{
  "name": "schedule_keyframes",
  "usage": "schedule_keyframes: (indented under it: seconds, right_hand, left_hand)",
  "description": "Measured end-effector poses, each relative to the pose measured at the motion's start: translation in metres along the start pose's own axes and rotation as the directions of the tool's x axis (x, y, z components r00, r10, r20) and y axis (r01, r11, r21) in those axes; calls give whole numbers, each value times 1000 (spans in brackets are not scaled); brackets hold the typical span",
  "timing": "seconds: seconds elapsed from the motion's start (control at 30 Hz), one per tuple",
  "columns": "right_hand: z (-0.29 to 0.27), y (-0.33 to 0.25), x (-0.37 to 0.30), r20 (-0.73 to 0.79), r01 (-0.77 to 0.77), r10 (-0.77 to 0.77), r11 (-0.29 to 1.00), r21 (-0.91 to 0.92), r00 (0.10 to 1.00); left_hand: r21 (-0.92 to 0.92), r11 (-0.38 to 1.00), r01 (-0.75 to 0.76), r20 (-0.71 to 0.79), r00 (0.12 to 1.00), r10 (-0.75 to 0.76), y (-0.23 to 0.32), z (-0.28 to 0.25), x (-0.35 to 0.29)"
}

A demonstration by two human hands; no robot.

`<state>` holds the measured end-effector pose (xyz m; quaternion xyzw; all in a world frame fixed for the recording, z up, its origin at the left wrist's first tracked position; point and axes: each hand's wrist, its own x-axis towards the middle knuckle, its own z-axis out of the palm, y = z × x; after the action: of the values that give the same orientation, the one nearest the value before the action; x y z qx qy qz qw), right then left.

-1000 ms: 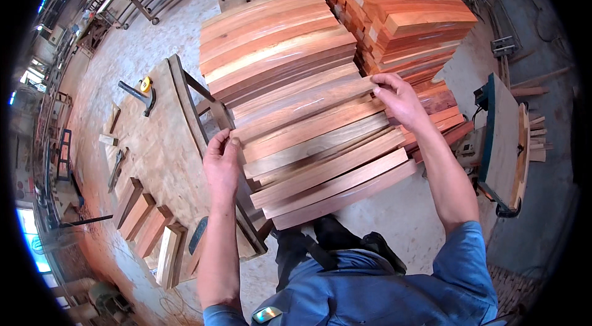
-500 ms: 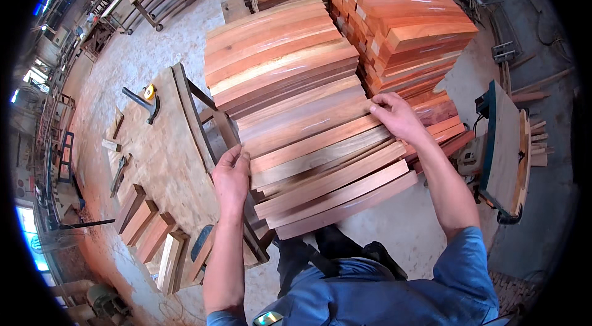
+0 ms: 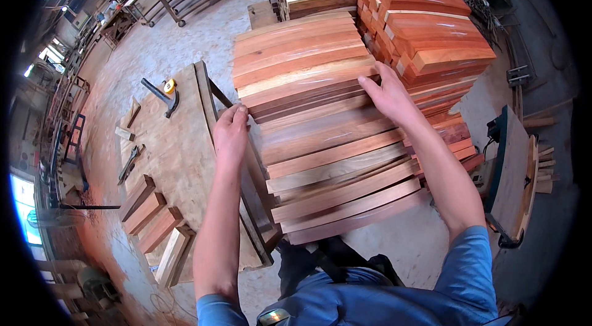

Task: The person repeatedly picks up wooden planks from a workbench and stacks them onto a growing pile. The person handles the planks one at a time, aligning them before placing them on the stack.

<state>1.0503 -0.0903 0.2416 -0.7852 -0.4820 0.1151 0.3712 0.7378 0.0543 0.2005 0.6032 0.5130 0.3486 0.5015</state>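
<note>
A broad stack of wooden boards [image 3: 333, 135] lies in front of me, its edges stepped like stairs. My left hand [image 3: 230, 132] is closed at the left end of a reddish-brown board [image 3: 308, 87] in the upper part of the stack. At that board's right end is my right hand [image 3: 393, 99], thumb below and fingers curled over the corner. The board rests among its neighbours, with darker boards [image 3: 308, 103] just nearer to me. The left fingertips are partly hidden behind the hand.
Left of the stack stands a plywood-topped table [image 3: 179, 178] bearing a hammer [image 3: 161, 97], a yellow tape measure [image 3: 169, 86], a dark metal tool [image 3: 131, 164] and several short wood blocks [image 3: 159, 227]. Taller stacked red timber [image 3: 425, 24] rises behind. A board-topped stand [image 3: 515, 172] is at right.
Both hands have moved away from me, from a board in the middle of the stack to one farther up. The view has shifted, so the stack sits slightly lower and more to the right.
</note>
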Motion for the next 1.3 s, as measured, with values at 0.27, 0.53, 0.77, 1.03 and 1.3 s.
schedule_keyframes:
  seconds: [0.27,0.53,0.77,1.03,1.3]
  right_hand:
    - [4,3,5,13,-174,174,976,133,985]
    - [-11,38,-28,94,-101,88,983,150,992]
    - [-13,66,-58,187,-199,171,969,144,967]
    - [-19,74,-62,227,-256,215,952,168,950]
    - [-17,75,-54,261,-250,215,962,111,941]
  left_hand:
    - [-27,1000,8,-51,999,-9,-7,4,7]
    - [-69,996,56,-36,998,-59,-25,-13,-29]
    - [-109,986,124,-18,992,-127,-55,6,-48]
    - [111,980,165,-38,986,-162,-55,8,-51]
    - [460,886,-54,301,948,-99,-28,-3,-51]
